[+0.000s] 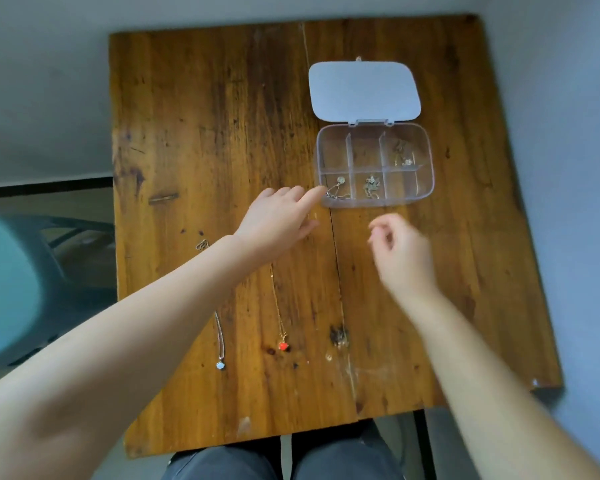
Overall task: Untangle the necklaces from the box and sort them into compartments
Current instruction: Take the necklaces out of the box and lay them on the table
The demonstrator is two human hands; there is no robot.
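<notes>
Left hand (278, 220) reaches, fingers (312, 197) apart, touching the box (426, 188); right hand (404, 252) hovers, loosely curled, empty.

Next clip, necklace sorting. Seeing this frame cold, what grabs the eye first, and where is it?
The clear plastic compartment box, lid flipped open, sits on the far right of the worn wooden table, with small tangled chains in several compartments. The left hand reaches its fingertips to the box's near-left corner, the right hand hovering blurred beside it. Nearer the person, a chain with a red heart pendant lies straightened beside a silver-pendant necklace.
</notes>
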